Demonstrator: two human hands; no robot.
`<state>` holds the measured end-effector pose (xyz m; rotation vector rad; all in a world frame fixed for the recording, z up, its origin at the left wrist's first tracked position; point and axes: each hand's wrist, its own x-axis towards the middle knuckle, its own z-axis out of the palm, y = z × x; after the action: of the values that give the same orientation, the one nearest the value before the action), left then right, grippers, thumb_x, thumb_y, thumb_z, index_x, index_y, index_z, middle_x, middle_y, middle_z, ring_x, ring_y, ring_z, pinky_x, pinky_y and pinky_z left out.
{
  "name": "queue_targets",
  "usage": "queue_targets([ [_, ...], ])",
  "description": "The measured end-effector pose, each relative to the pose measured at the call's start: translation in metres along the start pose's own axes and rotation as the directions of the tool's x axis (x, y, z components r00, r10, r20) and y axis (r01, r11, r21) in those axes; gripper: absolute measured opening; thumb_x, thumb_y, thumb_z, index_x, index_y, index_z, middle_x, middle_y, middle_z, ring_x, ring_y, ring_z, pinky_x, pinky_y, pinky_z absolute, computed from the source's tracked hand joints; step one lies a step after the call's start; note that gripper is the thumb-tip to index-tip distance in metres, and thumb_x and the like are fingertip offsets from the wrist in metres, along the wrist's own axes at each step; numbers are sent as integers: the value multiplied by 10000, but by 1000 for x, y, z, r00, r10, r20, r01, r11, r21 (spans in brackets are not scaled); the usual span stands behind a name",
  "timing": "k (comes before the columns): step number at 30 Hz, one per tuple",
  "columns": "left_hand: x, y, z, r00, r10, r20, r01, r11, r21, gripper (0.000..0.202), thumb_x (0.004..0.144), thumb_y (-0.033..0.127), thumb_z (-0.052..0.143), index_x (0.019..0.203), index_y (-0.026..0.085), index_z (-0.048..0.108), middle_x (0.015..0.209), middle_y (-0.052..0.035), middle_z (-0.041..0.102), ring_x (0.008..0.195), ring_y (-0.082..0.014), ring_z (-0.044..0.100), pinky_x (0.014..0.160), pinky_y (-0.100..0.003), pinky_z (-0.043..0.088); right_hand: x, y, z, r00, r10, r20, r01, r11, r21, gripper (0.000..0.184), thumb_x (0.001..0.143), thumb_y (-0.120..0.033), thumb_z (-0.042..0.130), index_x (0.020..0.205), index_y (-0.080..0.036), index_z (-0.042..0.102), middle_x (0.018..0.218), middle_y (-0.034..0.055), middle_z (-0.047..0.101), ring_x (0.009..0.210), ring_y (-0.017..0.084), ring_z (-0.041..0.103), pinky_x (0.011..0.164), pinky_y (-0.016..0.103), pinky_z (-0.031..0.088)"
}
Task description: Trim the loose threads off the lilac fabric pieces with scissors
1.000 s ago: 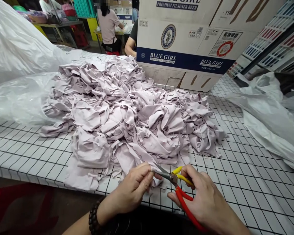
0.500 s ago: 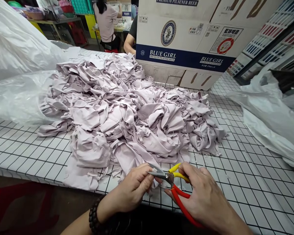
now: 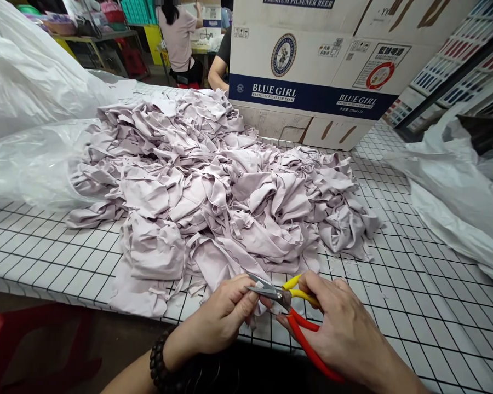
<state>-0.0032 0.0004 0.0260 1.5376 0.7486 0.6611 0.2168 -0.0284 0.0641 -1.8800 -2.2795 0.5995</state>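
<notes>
In the head view, the left hand [image 3: 225, 314] has its thumb and forefinger pressed together in a pinch, with a lavender-grey fabric piece [image 3: 252, 317] showing just below the fingertips; how much of it is gripped is hidden. The right hand [image 3: 337, 314] has its fingers curled around the yellow and red handles of the scissors [image 3: 285, 298]. Compared with a second ago, the scissors have slid toward the left hand, so the blade tips now reach over its thumb and forefinger. A small whitish scrap [image 3: 259, 284] shows between the slightly parted blades, where none could be made out then. Over the last half second both hands have hardly moved. For the work in hand, this suggests the blades are right at the spot being trimmed, though whether the scrap is cut free cannot be told.

The heap of lavender-grey fabric [image 3: 205, 191] lies just beyond the hands on the grid-patterned tablecloth [image 3: 411, 284], looking unchanged, with the Blue Girl beer carton [image 3: 304, 93] behind it. In the background, a co-worker in a pale pink top [image 3: 181, 38] now has an arm raised, which seems unconnected with the cutting
</notes>
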Motion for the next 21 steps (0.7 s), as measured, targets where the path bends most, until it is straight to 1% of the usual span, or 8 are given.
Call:
queue_targets([
  [4, -1, 0, 0, 1000, -5, -9, 5, 1000, -4, 394, 1013, 384, 354, 966, 151, 668, 851, -38, 549, 665, -117, 538, 649, -231, 484, 1, -3, -1, 1000, 0, -17, 0, 1000, -15, 329, 805, -512, 615, 748, -248, 427, 654, -17, 595, 588, 170, 512, 574, 310, 409],
  [9, -3, -1, 0, 1000, -13, -1, 13, 1000, -4, 391, 1011, 396, 351, 969, 161, 661, 865, -41, 550, 665, -121, 545, 648, -237, 494, 0, -5, -2, 999, -25, -43, 25, 1000, 5, 324, 793, -464, 622, 718, -257, 385, 591, -47, 564, 526, 150, 483, 555, 297, 398],
  [12, -4, -1, 0, 1000, -8, 0, 8, 1000, 15, 394, 1009, 399, 354, 955, 161, 662, 844, -40, 550, 667, -126, 544, 652, -242, 495, 0, -3, 0, 999, -28, -38, 29, 999, 22, 332, 786, -440, 626, 694, -259, 363, 561, -59, 543, 507, 141, 464, 550, 290, 397],
  [18, -4, 4, -1, 1000, -4, 6, 4, 1000, -1, 388, 1010, 385, 358, 922, 150, 654, 838, -35, 545, 654, -114, 533, 635, -221, 479, 0, 1, 5, 998, -35, -61, 35, 999, -7, 368, 780, -445, 628, 674, -254, 332, 553, -60, 514, 519, 139, 453, 544, 275, 399],
  [21, -5, 5, -1, 1000, -18, 11, 18, 1000, -17, 392, 1011, 392, 355, 931, 150, 653, 839, -29, 534, 662, -113, 537, 643, -219, 480, 1, -1, 7, 995, -57, -84, 58, 998, 13, 396, 777, -452, 630, 660, -254, 308, 540, -60, 478, 509, 132, 440, 517, 260, 392],
])
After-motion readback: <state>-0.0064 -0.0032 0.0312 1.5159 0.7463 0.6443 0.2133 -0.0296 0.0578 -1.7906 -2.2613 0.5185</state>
